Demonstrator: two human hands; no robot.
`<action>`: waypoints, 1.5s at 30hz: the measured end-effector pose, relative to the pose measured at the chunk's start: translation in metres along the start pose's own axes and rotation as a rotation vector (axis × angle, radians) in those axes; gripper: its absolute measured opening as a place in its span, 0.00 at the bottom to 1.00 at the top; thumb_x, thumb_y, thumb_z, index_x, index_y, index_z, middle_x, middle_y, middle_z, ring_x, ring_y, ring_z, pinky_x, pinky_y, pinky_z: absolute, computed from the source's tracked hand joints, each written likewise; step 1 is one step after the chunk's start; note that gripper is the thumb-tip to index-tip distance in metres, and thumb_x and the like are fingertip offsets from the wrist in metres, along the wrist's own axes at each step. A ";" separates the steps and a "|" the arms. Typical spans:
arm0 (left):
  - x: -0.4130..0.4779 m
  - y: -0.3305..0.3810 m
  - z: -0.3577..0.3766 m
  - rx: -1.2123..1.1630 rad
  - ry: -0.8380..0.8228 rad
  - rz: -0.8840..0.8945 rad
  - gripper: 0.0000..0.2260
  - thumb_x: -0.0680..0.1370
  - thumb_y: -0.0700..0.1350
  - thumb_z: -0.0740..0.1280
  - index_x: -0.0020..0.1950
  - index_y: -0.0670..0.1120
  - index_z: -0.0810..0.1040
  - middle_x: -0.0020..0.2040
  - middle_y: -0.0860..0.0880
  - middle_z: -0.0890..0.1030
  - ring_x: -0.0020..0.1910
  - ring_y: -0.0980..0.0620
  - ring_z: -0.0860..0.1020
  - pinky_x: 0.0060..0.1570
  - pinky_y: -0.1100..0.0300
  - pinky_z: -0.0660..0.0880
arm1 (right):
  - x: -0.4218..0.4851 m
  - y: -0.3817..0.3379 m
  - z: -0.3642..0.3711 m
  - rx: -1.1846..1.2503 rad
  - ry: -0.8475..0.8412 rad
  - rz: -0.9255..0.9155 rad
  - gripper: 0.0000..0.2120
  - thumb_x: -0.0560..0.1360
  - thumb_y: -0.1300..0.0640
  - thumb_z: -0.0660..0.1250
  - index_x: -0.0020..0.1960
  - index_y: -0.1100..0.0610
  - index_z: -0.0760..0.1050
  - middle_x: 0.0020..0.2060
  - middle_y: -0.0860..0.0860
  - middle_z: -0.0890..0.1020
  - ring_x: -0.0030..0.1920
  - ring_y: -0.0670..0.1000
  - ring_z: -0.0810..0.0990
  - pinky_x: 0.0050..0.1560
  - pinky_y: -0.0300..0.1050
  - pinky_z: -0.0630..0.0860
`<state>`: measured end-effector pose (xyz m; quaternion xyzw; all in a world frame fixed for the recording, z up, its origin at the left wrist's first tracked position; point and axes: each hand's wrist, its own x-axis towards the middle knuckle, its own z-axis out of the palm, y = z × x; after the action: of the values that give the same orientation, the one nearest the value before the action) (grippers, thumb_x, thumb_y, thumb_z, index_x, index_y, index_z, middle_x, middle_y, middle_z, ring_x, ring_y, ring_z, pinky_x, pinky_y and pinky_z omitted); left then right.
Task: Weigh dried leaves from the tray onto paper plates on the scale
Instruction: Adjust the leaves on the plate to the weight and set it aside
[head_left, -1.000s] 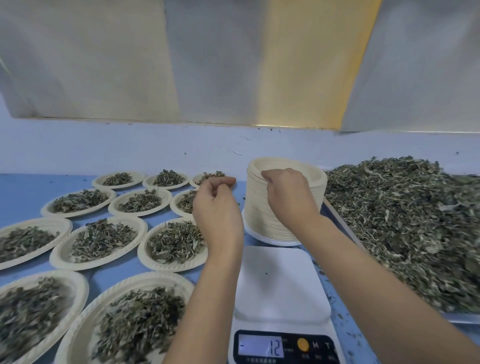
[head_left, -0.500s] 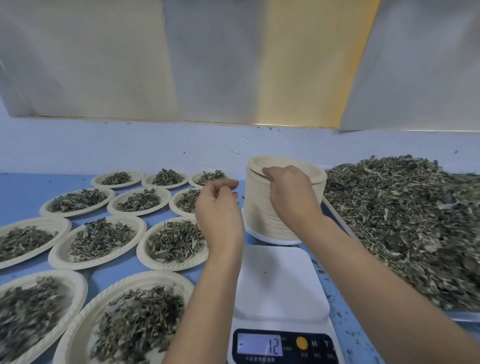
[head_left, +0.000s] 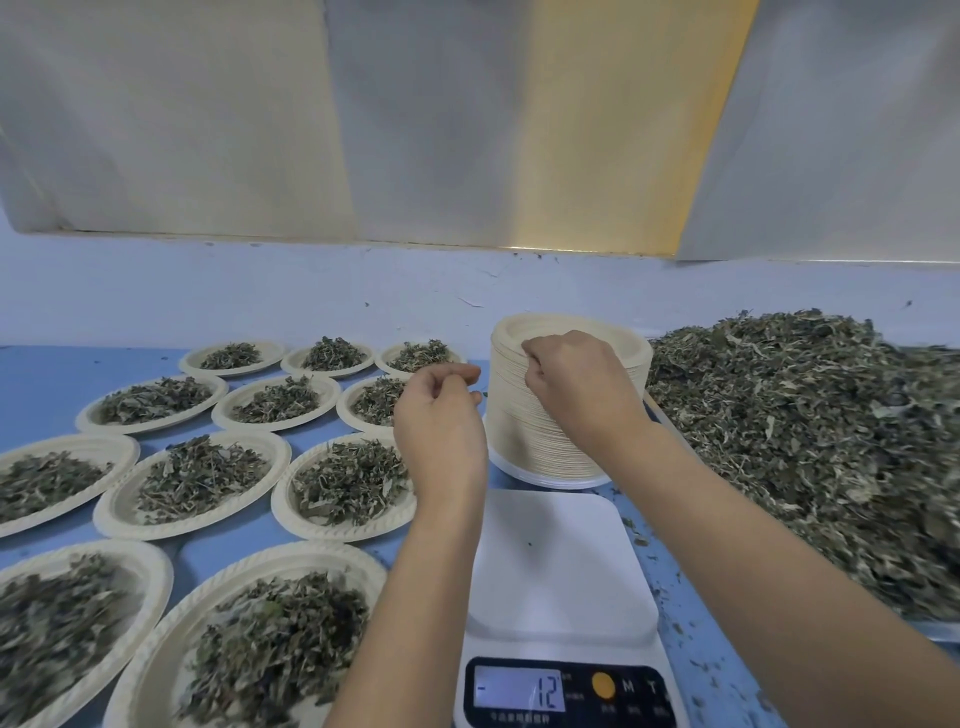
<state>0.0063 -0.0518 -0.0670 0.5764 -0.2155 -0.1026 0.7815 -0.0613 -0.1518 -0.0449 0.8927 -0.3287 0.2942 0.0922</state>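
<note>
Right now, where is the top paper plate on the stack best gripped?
Pinch the top paper plate by its near-left rim, coming from above and the front, where the right hand curls its fingers. The plates nest tightly in the stack, so only that thin outturned rim is exposed.

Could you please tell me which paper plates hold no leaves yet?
Only the stacked plates behind the scale, pinched by the right hand; the plates laid out left all hold leaves.
</note>
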 end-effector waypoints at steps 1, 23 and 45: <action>0.000 0.000 0.000 0.003 0.000 0.001 0.13 0.76 0.36 0.57 0.41 0.46 0.79 0.40 0.55 0.80 0.36 0.58 0.78 0.40 0.62 0.70 | 0.001 0.002 0.001 0.005 0.021 -0.006 0.07 0.75 0.66 0.57 0.46 0.63 0.74 0.39 0.58 0.77 0.44 0.58 0.73 0.44 0.52 0.71; 0.008 0.016 -0.019 -0.018 0.011 -0.067 0.06 0.74 0.43 0.72 0.39 0.47 0.76 0.25 0.54 0.78 0.23 0.60 0.75 0.34 0.63 0.75 | -0.055 -0.025 0.015 0.293 0.657 -0.373 0.07 0.70 0.65 0.72 0.47 0.64 0.82 0.45 0.54 0.85 0.45 0.56 0.83 0.59 0.53 0.76; -0.009 0.041 -0.062 0.751 -0.454 -0.153 0.04 0.74 0.41 0.70 0.41 0.41 0.82 0.25 0.47 0.80 0.14 0.59 0.69 0.25 0.64 0.63 | -0.096 0.039 -0.029 0.840 -0.051 0.701 0.09 0.69 0.60 0.74 0.49 0.53 0.84 0.44 0.48 0.85 0.49 0.48 0.81 0.56 0.46 0.77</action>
<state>0.0231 0.0178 -0.0456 0.7975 -0.3608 -0.1987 0.4409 -0.1591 -0.1201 -0.0788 0.6966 -0.4630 0.3914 -0.3836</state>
